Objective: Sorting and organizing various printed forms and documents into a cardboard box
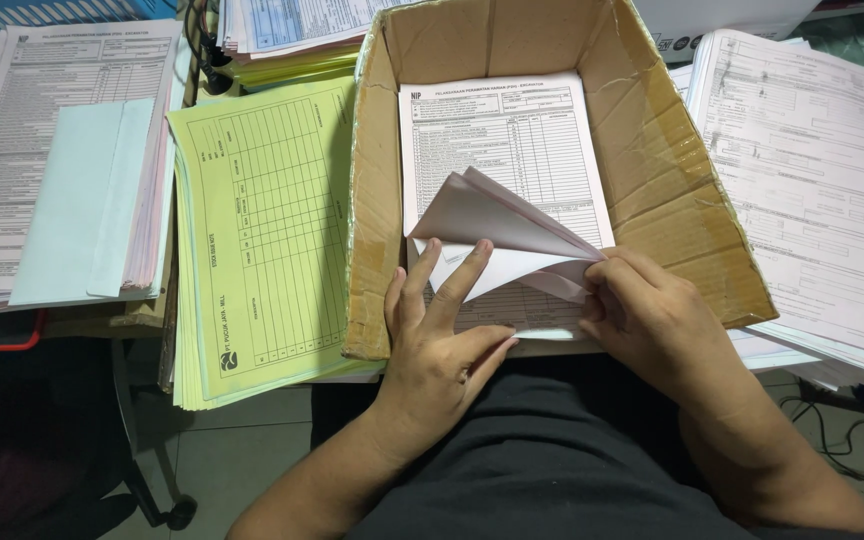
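We see a cardboard box (652, 170) holding a stack of printed forms (512, 150). Inside the box, at its near edge, the left hand (442, 340) lies flat on the forms with fingers spread, while the right hand (652, 320) pinches several folded-back sheets (497, 225). Left of the box lies a yellow pad (262, 240); right of it, white forms (812, 170).
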